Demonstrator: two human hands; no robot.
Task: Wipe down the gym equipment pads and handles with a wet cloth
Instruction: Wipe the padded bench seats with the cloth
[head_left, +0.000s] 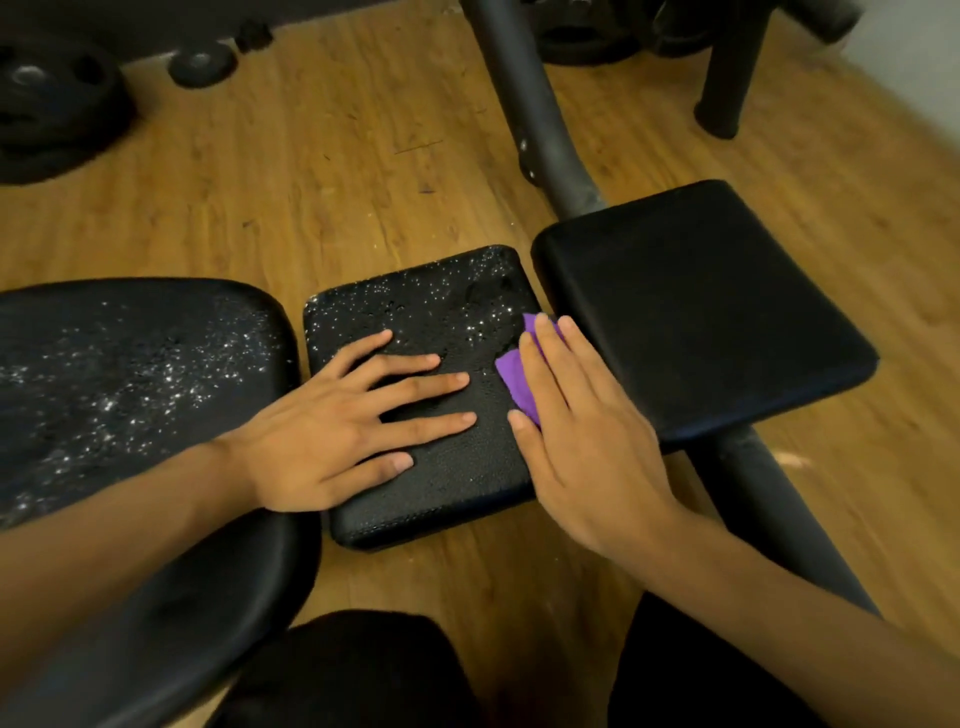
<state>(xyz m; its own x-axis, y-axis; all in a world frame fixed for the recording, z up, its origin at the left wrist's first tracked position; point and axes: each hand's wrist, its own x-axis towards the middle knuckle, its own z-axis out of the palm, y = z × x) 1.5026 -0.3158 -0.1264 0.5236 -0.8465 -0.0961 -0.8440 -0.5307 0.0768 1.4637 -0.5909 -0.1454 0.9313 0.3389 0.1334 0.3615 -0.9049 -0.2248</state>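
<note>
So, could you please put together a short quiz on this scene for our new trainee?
1. True or false: the left hand lies flat on the middle pad.
2. What colour is the cloth under the right hand? A green, B purple, C white.
3. Fill in: of the three pads, only the ___ one shows no water droplets.
Key: 1 true; 2 B; 3 right, meaning the right pad.
</note>
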